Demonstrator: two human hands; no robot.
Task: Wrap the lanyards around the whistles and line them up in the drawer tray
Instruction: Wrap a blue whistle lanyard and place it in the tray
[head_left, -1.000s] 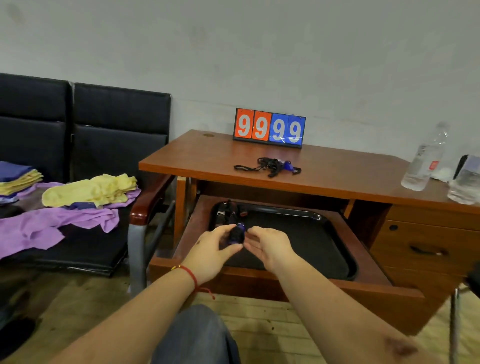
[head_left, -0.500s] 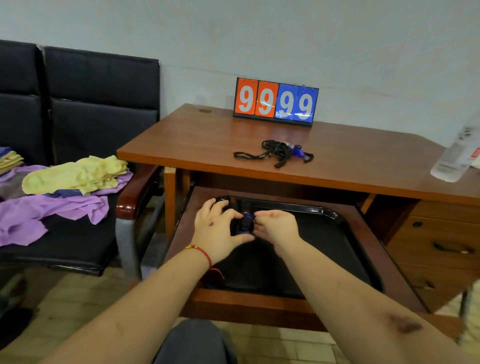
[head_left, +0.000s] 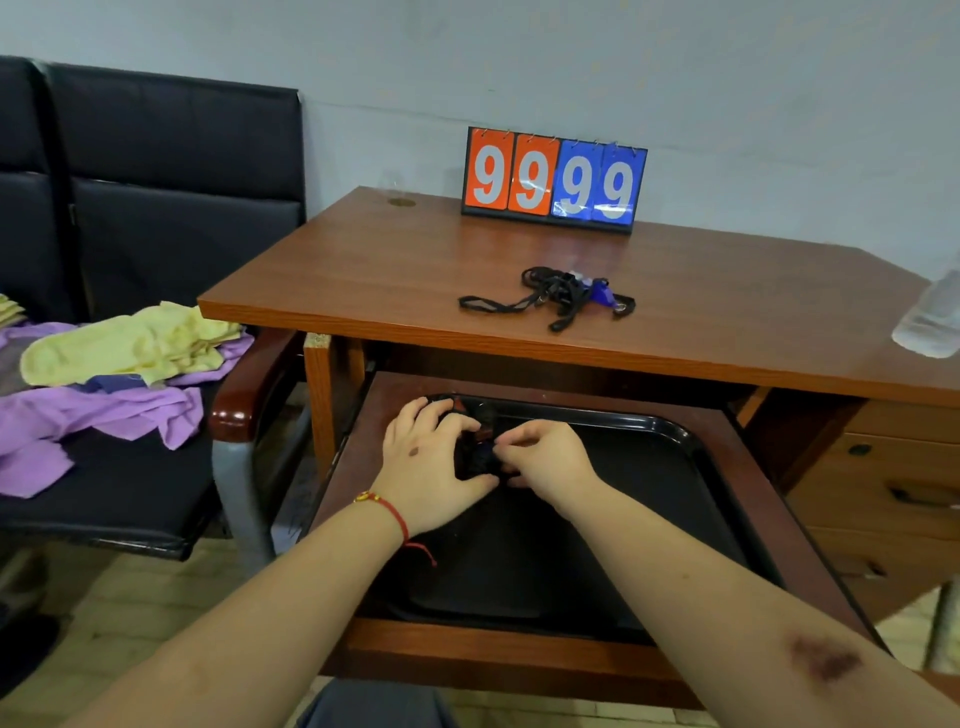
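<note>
Both hands meet over the far left corner of the black tray (head_left: 649, 431), which lies in the pulled-out wooden drawer (head_left: 519, 660). The left hand (head_left: 426, 467) curls its fingers over a dark wrapped whistle (head_left: 475, 457), thumb stretched beneath it toward the right hand (head_left: 545, 457). The right hand pinches the same bundle from the other side, its fingertips drawn together on the dark blue body and black cord. How the lanyard lies around the whistle cannot be made out, since the fingers cover most of it. Just beyond the left hand's fingertips, against the tray's far rim, sits another dark bundle with a touch of red (head_left: 460, 402); its details are too shadowed to tell. A red string bracelet (head_left: 389, 512) circles the left wrist.

Well beyond both hands, on the wooden surface (head_left: 363, 280) above the drawer, lies a blue whistle (head_left: 600, 291) tangled in a loose black lanyard (head_left: 524, 301), unwrapped. Farther back stands a flip scoreboard (head_left: 553, 179) showing 9 9 in orange and 9 9 in blue. A clear plastic bottle (head_left: 930, 322) rests far to the right of the right hand at the surface's edge. To the left of the left hand, black chairs (head_left: 156, 208) hold yellow cloths (head_left: 124, 343) lying on purple cloths (head_left: 78, 415).
</note>
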